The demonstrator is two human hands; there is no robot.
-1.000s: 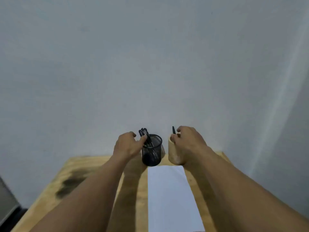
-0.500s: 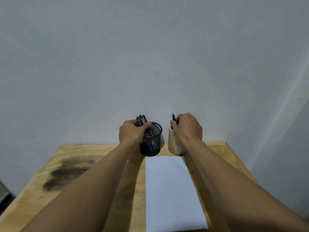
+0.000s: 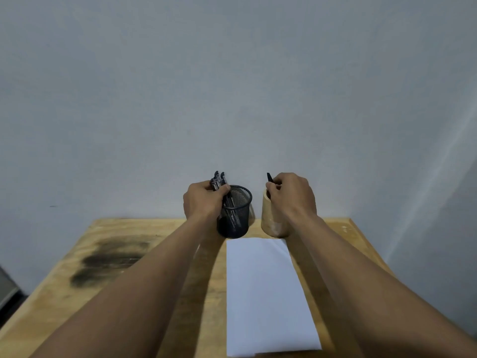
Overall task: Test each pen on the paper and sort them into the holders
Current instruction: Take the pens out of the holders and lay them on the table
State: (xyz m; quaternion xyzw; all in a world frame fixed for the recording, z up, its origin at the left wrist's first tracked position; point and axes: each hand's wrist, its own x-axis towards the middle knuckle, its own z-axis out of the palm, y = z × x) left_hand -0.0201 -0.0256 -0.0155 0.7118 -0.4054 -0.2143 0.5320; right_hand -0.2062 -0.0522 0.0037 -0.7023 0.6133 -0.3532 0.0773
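Observation:
A black mesh holder [image 3: 236,215] and a wooden holder [image 3: 271,219] stand side by side at the far edge of the table, just beyond a white sheet of paper [image 3: 265,293]. My left hand [image 3: 202,201] is closed around a bunch of black pens [image 3: 219,180] that stick up out of the mesh holder. Over the wooden holder, my right hand [image 3: 293,196] pinches a single black pen [image 3: 269,177], whose top pokes up above my fingers. The pen's lower part is hidden by the hand and the holder.
The wooden table [image 3: 129,293] has a dark smudge [image 3: 111,259] on its left half. A plain grey wall [image 3: 232,86] rises directly behind the holders. The table's right edge runs close to my right forearm.
The view has tilted down a little, so more of the table shows. Both hands stay at the holders with the same grips on the pens.

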